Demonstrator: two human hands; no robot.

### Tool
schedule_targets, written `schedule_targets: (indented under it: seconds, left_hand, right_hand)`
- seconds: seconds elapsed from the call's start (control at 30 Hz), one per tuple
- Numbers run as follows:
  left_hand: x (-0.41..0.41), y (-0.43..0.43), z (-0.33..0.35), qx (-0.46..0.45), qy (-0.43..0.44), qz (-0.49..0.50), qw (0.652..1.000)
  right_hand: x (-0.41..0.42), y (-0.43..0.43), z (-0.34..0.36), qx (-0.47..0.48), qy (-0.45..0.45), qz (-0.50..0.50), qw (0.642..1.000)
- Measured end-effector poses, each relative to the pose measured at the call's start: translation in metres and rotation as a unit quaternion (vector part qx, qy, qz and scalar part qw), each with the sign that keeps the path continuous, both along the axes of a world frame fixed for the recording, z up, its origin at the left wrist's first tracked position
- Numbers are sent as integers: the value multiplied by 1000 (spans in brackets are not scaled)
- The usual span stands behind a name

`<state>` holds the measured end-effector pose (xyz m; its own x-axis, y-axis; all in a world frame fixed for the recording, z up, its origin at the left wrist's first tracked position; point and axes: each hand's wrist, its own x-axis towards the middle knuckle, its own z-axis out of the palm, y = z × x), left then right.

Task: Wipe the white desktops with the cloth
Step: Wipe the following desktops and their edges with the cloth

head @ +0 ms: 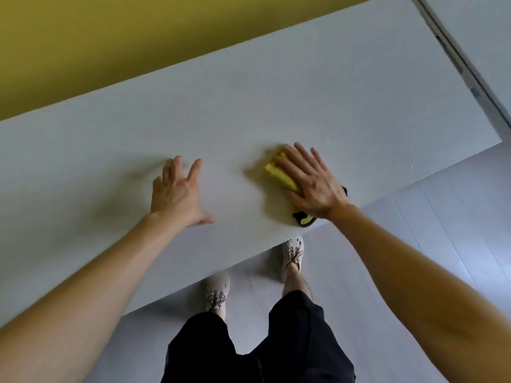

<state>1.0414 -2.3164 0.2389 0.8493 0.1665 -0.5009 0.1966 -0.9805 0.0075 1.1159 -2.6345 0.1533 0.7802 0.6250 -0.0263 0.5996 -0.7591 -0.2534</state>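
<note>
A white desktop (290,100) fills the middle of the head view, slanting from lower left to upper right. A yellow cloth with a black edge (279,174) lies flat on it close to the near edge. My right hand (311,183) presses down on the cloth with straight, spread fingers and covers most of it. My left hand (178,193) is over the bare desktop to the left of the cloth, fingers spread and slightly blurred; I cannot tell whether it touches the surface.
A yellow-green wall (116,37) runs behind the desktop. A second white surface (481,37) sits at the upper right beyond a dark gap (456,59). My legs and light shoes (217,294) stand on grey floor (414,258) under the near edge.
</note>
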Motion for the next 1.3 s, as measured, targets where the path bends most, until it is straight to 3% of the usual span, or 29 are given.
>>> schedule_targets:
  seconds: [0.1,0.23,0.3,0.4,0.47,0.53,0.67,0.77,0.83,0.93,1.0,1.03,1.1,1.17,1.23,1.27,1.3]
  left_hand:
    - [35,-28,-2,-13,-5,55,998]
    - [72,-50,-9,-3,51,119,992]
    - [78,-49,-14,3,60,123,991]
    - [73,-42,-17,8,43,106,993]
    - [72,-41,-17,7,44,105,994]
    - [74,-43,-17,15,53,107,993]
    - [77,-46,-18,18,57,111,992]
    - [79,-47,-17,13,59,114,992]
    - [77,-47,-17,10,48,129,990]
    - [75,-46,-17,4,33,125,992]
    - [77,-48,-16,5,32,128,991]
    - [79,-49,-14,7,36,125,992]
    - [84,-45,-9,4,29,120,992]
    - [96,-33,-1,-28,17,136,990]
    - [112,-14,8,-74,14,165,984]
    - [121,-6,12,-87,14,179,980]
    - [130,-1,15,-88,11,184,979]
  right_hand:
    - [76,-54,8,-45,-12,-160,986]
    - [72,-10,5,5,-6,-281,960]
    - [28,28,5,54,18,-213,975]
    - [-23,50,10,80,60,31,995]
    - [5,32,5,74,59,186,978]
    - [64,12,-3,57,31,223,973]
    - [197,7,-3,97,-25,-49,994]
    - [196,47,-3,84,-1,-196,977]
    - [137,74,4,92,15,-119,989]
    - [66,77,6,55,51,184,980]
    - [91,69,1,46,48,287,955]
    - [118,65,-4,54,39,279,958]
    - [181,53,-11,88,11,168,982]
    - [240,40,-8,119,-25,-33,992]
    - [253,63,-4,137,-37,-276,950]
    - [237,88,-2,136,-30,-359,923]
    - [213,116,1,142,-12,-372,917]
